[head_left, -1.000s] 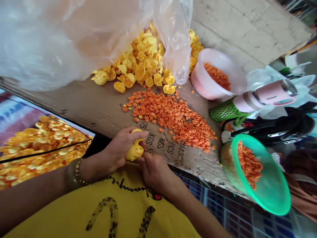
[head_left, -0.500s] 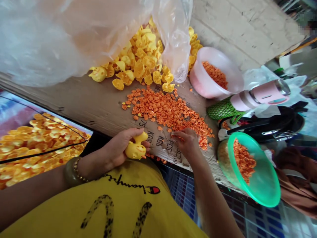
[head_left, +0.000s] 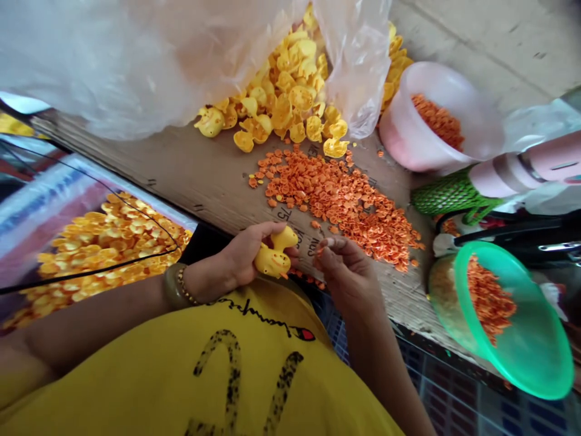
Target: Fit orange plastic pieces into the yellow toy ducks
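My left hand is wrapped round a yellow plastic duck piece, holding it at the table's near edge. A small orange tip sticks out of the piece. To its right, my right hand is closed in a pinch, thumb against forefinger, with a tiny orange piece partly showing at the fingertips. Just beyond both hands lies a spread heap of small orange plastic pieces on the cardboard-covered table. Farther back, yellow duck shells are piled at the mouth of a clear plastic bag.
On the right stand a white bowl and a green bowl, each with orange pieces inside. A pink tumbler in a green net lies between them. Below the table at left is a lined container of yellow pieces.
My right hand has drawn back from the orange heap toward the duck piece in my left hand. The view has shifted, so the table things appear farther right.
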Available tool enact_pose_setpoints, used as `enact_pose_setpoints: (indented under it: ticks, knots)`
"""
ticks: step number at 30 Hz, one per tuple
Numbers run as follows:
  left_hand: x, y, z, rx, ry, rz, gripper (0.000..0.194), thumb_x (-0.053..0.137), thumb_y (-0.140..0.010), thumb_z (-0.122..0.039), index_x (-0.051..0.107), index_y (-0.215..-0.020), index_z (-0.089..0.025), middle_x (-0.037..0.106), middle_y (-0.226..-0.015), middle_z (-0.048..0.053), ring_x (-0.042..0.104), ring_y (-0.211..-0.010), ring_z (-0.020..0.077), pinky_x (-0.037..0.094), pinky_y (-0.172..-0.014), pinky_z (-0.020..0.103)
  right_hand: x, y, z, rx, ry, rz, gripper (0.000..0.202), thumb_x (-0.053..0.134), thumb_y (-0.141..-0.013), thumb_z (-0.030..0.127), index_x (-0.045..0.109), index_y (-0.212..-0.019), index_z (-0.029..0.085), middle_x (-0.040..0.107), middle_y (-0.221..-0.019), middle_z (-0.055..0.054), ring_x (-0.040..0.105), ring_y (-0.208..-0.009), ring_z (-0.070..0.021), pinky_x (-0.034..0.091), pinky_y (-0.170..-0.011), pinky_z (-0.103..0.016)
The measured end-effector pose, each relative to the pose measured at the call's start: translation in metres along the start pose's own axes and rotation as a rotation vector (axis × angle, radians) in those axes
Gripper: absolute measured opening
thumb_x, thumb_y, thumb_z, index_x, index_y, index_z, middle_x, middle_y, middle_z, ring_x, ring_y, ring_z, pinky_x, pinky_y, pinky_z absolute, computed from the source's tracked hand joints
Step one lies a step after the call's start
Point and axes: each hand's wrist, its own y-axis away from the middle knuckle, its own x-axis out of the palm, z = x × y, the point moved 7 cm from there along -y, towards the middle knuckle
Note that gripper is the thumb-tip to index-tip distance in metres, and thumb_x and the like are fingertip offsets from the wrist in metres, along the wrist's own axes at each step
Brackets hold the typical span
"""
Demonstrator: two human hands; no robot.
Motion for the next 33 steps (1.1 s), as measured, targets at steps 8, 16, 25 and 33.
enact_pose_setpoints:
  ticks: [8, 16, 25, 33]
  knots:
    - [0.001, -0.003, 0.006, 0.01, -0.025, 0.05, 0.022, 0.055, -0.08, -0.028, 0.061, -0.067, -0.012, 0.062, -0.065, 0.007, 0.059, -0.051, 0.0138, 0.05, -0.049, 0.025, 0.021, 0.005, -0.011, 0.12, -0.075, 0.066, 0.018, 0.076, -0.07, 0.032, 0.066, -0.082, 0.022, 0.072, -0.086, -0.002, 0.07, -0.08, -0.0193, 0.059, -0.078, -0.037]
    - [0.003, -0.003, 0.009, -0.002, -0.047, -0.007, 0.03, 0.049, -0.084, -0.026, 0.057, -0.058, -0.014, 0.058, -0.054, 0.004, 0.054, -0.044, 0.0124, 0.047, -0.045, 0.024, 0.032, 0.007, 0.022, -0.291, 0.359, 0.189, 0.013, 0.062, -0.079, 0.014, 0.072, -0.078, 0.023, 0.074, -0.089, -0.002, 0.07, -0.088, -0.0184, 0.058, -0.081, -0.035]
    - [0.0, -0.005, 0.01, -0.04, -0.043, -0.005, 0.035, 0.049, -0.084, -0.026, 0.053, -0.051, -0.015, 0.052, -0.046, 0.003, 0.05, -0.039, 0.0113, 0.042, -0.04, 0.022, 0.044, 0.007, 0.026, -0.403, 0.528, 0.243, 0.026, 0.054, -0.079, 0.008, 0.074, -0.081, 0.024, 0.076, -0.087, 0.0, 0.072, -0.081, -0.0174, 0.059, -0.075, -0.032]
    - [-0.004, -0.004, 0.012, -0.087, -0.036, -0.01, 0.035, 0.047, -0.082, -0.025, 0.047, -0.047, -0.017, 0.049, -0.045, 0.002, 0.045, -0.038, 0.0103, 0.039, -0.039, 0.022, 0.06, 0.019, 0.036, -0.603, 0.795, 0.321, 0.033, 0.046, -0.082, 0.007, 0.073, -0.088, 0.025, 0.075, -0.095, -0.002, 0.071, -0.085, -0.0168, 0.058, -0.076, -0.031]
